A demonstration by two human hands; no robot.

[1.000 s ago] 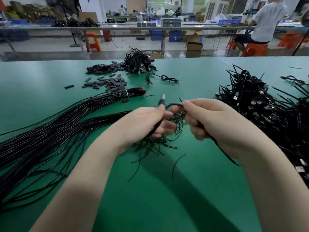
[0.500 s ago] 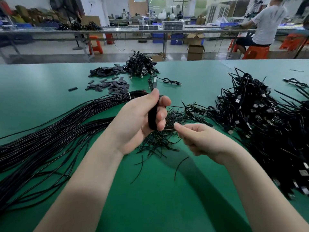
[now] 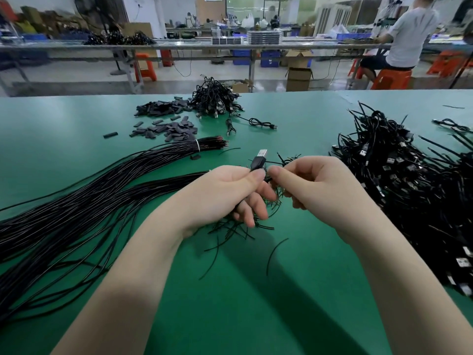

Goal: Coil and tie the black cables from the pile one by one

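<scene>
Above a green counter [image 3: 76, 129], the left hand [image 3: 225, 193] grips a coiled black cable [image 3: 257, 163], while the right hand [image 3: 314, 183] pinches a thin tie at it.

Your two forearms reach in from the near edge of the table and meet over its middle. Your left hand [image 3: 225, 193] is curled, thumb pressed on top against the forefinger, the other fingers folded underneath and pointing down toward you. Your right hand [image 3: 314, 185] sits just beside it, thumb tip almost touching your left thumb, fingers curled inward in a pinch. Both wrists are bare and slightly bent.
</scene>
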